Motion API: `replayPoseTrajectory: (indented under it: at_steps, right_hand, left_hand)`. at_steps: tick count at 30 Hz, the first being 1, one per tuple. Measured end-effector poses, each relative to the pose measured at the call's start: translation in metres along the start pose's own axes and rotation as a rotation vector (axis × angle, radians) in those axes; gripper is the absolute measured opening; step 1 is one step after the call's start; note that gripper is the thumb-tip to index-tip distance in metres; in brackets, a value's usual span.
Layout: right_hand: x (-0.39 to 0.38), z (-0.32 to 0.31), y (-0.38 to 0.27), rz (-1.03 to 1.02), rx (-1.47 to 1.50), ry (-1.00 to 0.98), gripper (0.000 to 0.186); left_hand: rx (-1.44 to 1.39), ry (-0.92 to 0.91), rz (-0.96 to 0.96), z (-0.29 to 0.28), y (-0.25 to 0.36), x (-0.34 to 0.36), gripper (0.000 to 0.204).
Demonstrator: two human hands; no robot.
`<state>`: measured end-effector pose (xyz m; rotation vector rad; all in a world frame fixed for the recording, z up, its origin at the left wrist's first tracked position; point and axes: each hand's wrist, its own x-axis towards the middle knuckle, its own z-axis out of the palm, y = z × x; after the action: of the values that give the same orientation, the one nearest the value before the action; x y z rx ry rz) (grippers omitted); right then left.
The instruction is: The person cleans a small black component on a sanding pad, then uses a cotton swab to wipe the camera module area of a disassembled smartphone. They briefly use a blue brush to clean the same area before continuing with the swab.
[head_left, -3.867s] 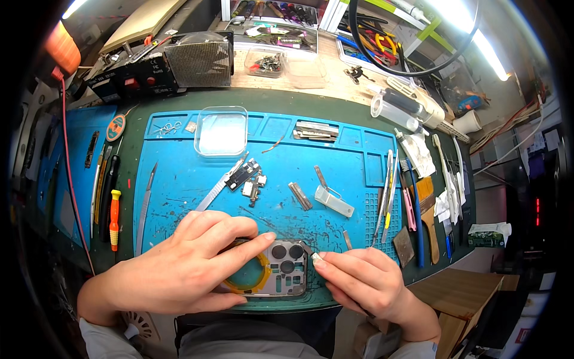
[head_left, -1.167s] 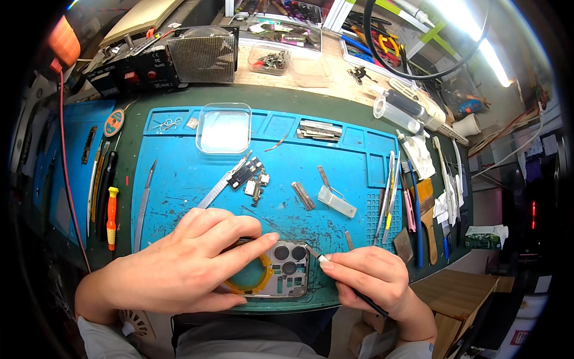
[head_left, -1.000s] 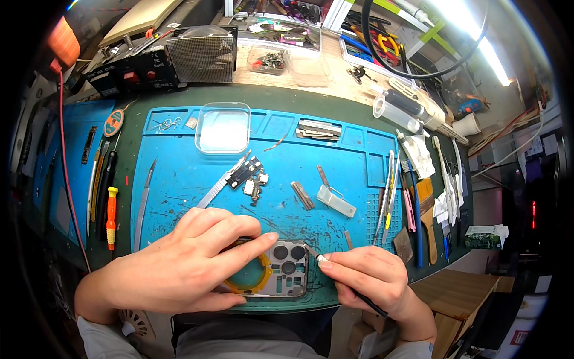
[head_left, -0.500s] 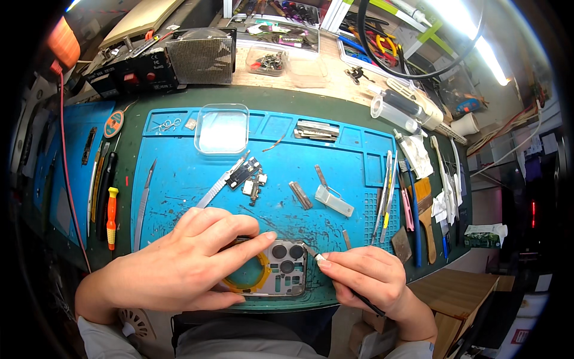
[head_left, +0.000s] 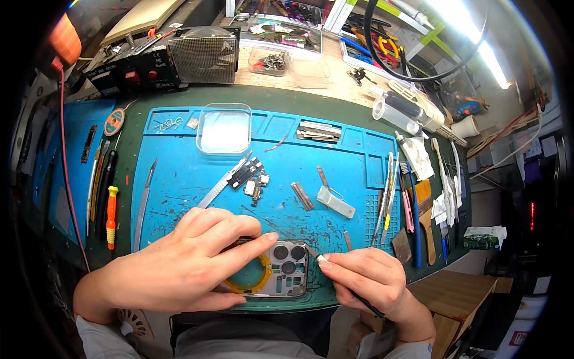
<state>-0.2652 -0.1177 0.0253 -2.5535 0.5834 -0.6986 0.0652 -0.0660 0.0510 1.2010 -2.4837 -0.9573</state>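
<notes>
My left hand point(head_left: 191, 260) is closed over the left part of a phone housing point(head_left: 297, 290) lying at the mat's near edge. The housing has three dark round camera rings point(head_left: 288, 267) and a large yellow-edged circular opening point(head_left: 263, 280). Its left end is hidden under my fingers. In a pinch grip, my right hand point(head_left: 371, 278) holds a slim scraping tool point(head_left: 369, 305) with a dark handle and a white band near the front. Its thin tip meets the housing's upper right corner. Beyond my left hand lie a grey tweezers point(head_left: 218, 190) and small phone parts point(head_left: 246, 173).
On the blue work mat point(head_left: 287, 221) stand a clear square dish point(head_left: 224, 128) and a small translucent case point(head_left: 336, 202). To the left are an orange screwdriver point(head_left: 112, 218) and a scalpel-like blade point(head_left: 145, 200). Brushes point(head_left: 423, 200) and syringes point(head_left: 394, 116) lie right.
The view has shifted very slightly. Both hands, the housing and the tool at its corner keep almost the same positions.
</notes>
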Motion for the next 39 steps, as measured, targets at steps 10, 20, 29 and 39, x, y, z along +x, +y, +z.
replayPoseTrajectory:
  at_steps: [10, 20, 29, 39]
  right_hand:
    - [0.0018, -0.0003, 0.0008, 0.015, 0.031, 0.017, 0.047]
    - [0.0028, 0.0012, 0.0013, 0.004, 0.026, 0.02, 0.048]
    - [0.0041, 0.0004, 0.0002, 0.011, 0.009, -0.007, 0.05]
    - [0.0028, 0.0006, 0.0028, 0.018, 0.058, 0.023, 0.048]
  left_hand:
    - [-0.009, 0.004, 0.002, 0.0004, -0.0006, 0.0004, 0.092]
    - [-0.006, 0.016, 0.002, 0.0016, -0.0002, 0.0, 0.093]
    - [0.007, 0.01, 0.003, 0.0006, 0.001, 0.0009, 0.092]
    - [0.009, 0.006, 0.003, 0.0007, 0.0001, 0.0001, 0.092]
